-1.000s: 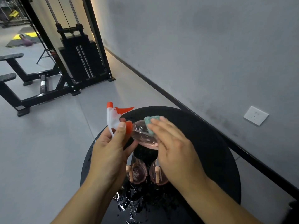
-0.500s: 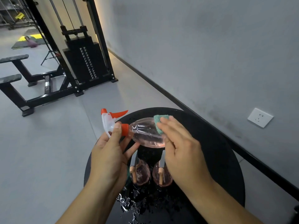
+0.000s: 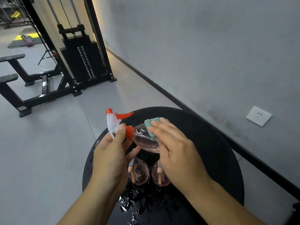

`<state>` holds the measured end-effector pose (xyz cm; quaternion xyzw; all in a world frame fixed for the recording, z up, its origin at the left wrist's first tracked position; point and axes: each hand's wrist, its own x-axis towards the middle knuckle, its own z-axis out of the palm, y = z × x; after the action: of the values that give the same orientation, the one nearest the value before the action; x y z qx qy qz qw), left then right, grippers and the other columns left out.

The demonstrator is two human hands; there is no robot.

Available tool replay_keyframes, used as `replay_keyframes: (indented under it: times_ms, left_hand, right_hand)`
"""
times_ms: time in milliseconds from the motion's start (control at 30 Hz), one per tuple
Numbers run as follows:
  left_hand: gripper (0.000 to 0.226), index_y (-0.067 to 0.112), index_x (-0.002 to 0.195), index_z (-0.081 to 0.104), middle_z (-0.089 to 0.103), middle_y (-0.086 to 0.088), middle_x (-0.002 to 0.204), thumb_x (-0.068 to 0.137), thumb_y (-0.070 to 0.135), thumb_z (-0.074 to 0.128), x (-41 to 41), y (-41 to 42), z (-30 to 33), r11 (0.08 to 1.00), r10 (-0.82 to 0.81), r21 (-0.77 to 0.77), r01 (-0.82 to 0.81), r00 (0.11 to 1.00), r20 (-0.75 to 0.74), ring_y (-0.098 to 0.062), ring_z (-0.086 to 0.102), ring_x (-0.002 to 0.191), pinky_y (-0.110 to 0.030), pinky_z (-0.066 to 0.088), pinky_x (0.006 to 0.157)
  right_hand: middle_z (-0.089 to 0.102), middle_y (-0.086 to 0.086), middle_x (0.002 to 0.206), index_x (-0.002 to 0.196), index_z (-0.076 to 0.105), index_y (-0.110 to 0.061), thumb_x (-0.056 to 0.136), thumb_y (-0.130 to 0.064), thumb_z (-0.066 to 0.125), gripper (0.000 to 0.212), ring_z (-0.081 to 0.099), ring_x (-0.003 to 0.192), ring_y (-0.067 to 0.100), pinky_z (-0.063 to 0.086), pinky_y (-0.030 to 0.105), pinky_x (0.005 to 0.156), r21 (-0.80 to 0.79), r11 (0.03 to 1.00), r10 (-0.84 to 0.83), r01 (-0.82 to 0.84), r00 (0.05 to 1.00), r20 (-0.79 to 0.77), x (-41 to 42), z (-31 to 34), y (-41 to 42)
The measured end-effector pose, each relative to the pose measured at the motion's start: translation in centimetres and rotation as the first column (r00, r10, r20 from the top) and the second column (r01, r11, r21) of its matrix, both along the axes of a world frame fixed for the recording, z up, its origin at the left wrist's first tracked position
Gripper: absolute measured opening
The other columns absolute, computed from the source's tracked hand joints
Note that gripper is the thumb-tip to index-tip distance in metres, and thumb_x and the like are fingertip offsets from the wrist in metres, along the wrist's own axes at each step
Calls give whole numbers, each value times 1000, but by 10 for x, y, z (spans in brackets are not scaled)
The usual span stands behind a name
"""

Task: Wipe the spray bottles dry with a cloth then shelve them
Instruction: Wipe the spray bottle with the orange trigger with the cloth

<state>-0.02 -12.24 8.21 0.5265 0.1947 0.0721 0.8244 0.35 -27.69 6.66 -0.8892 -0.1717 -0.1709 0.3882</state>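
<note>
— What's the biggest thing in front of you?

— I see the grey wall point(image 3: 203, 46) on my right, with a white socket plate point(image 3: 259, 116) on it, and a black cable weight machine point(image 3: 81, 59) on the grey floor ahead to the left. Below me is the round black table point(image 3: 211, 143), its near part wet with water droplets point(image 3: 129, 205).

— And your hands?

— My left hand point(image 3: 112, 158) grips the clear pinkish plastic spray bottle point(image 3: 144, 138) at the neck, thumb against the orange collar, white-and-orange trigger head pointing away to the left. The bottle is held on its side above the table, clear of the surface. My right hand point(image 3: 177, 151) has fingers fairly straight, pressing a small teal cloth point(image 3: 151, 125) onto the bottle's body.

— Any others?

— Two more clear pinkish spray bottles point(image 3: 140, 173) stand side by side on the table just under my hands, the right one point(image 3: 159, 175) partly hidden by my right hand.
</note>
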Motion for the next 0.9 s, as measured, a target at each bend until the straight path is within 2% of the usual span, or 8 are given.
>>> replay_keyframes:
  times_ms: [133,300,500,633,800,900]
  left_hand:
    - [21,11,104,71,82,-6,100,107,29,61,1,-2,5,1000,13,-18,-13,999,36,-20,80,98,-36,66,76]
    - [29,7,114,73,81,-10,109,105,33,64,-2,-5,-3,999,0,35,0,1000,6,-24,77,107,-31,63,74]
    - [23,8,108,72,82,-6,101,107,29,61,0,0,5,999,31,-8,-31,998,54,-17,80,97,-31,65,73]
    - [26,7,110,73,82,-6,102,106,30,62,-2,-4,1,1000,0,24,-1,999,37,-17,79,98,-28,64,70]
    - [24,7,111,71,82,-8,102,107,28,62,3,6,6,999,48,-4,-48,998,49,-20,80,98,-35,66,76]
    - [25,6,110,72,82,-8,102,106,29,62,0,2,3,1000,21,13,-21,999,31,-18,79,97,-30,65,72]
  right_hand:
    - [51,-15,146,139,58,-24,102,-8,50,41,32,142,-6,34,25,117,94,991,-91,92,996,-11,7,3,-10]
    - [51,-12,147,141,57,-21,100,-3,50,46,28,145,-3,22,18,119,-79,995,64,-63,998,12,-9,1,6]
    - [52,-10,146,140,58,-19,98,0,55,46,32,143,-2,31,22,118,51,998,-48,47,999,20,1,0,-2]
    - [52,-9,147,140,58,-19,100,-1,53,45,30,145,-1,28,21,118,-34,998,49,-48,998,39,-7,-1,6]
    - [49,-13,147,142,56,-21,100,-3,52,45,30,143,-4,33,25,117,48,998,-29,28,999,31,1,-1,-4]
    - [50,-11,148,143,55,-20,100,-2,53,46,29,145,-3,28,21,118,-36,999,30,-29,999,36,-6,-2,3]
